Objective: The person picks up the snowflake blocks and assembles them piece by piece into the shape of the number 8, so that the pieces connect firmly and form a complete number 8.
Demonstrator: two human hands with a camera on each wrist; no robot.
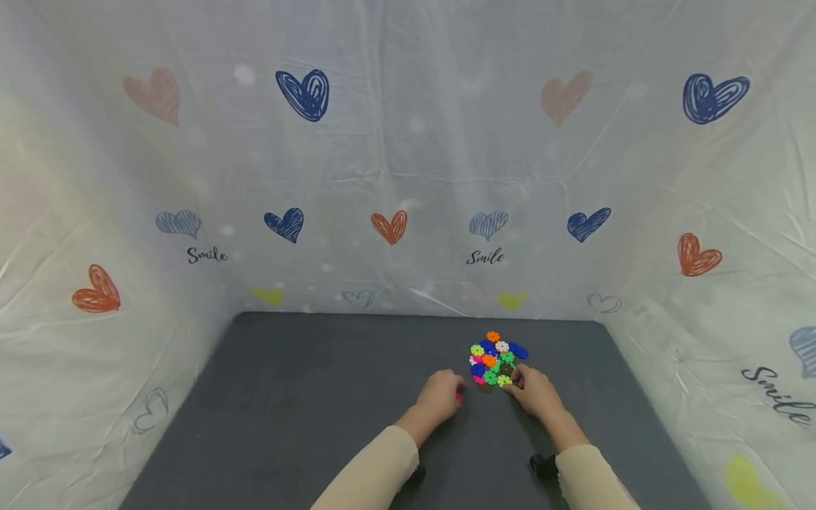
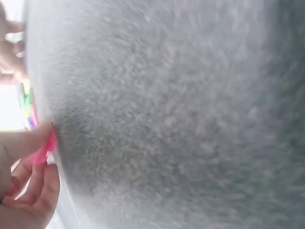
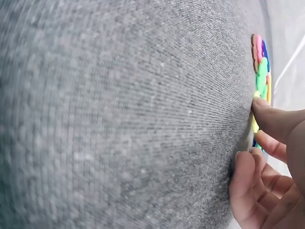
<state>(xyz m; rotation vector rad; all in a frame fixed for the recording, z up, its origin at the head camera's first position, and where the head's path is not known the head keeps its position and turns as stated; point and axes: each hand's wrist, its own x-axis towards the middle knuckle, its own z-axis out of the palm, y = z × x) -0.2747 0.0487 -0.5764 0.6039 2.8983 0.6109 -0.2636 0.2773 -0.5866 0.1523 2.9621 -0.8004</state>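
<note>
While the left hand (image 1: 440, 394) pinches a pink plastic bit (image 2: 40, 155) just left of the multicoloured plastic-flower pile (image 1: 489, 360), the right hand (image 1: 537, 392) kinda seems to pinch a yellow-green plastic flower (image 1: 504, 380) at the pile's near edge, probably for fingertip control.

Cream sleeves (image 1: 371, 469), black wrist cameras (image 1: 543, 466)

Table (image 1: 319, 397) is dark grey, fabric-topped. Multicoloured flower discs (image 1: 489, 360) lie bunched on it, right of centre, toward far edge. Brown disc (image 1: 486, 388) sits nearest.
</note>
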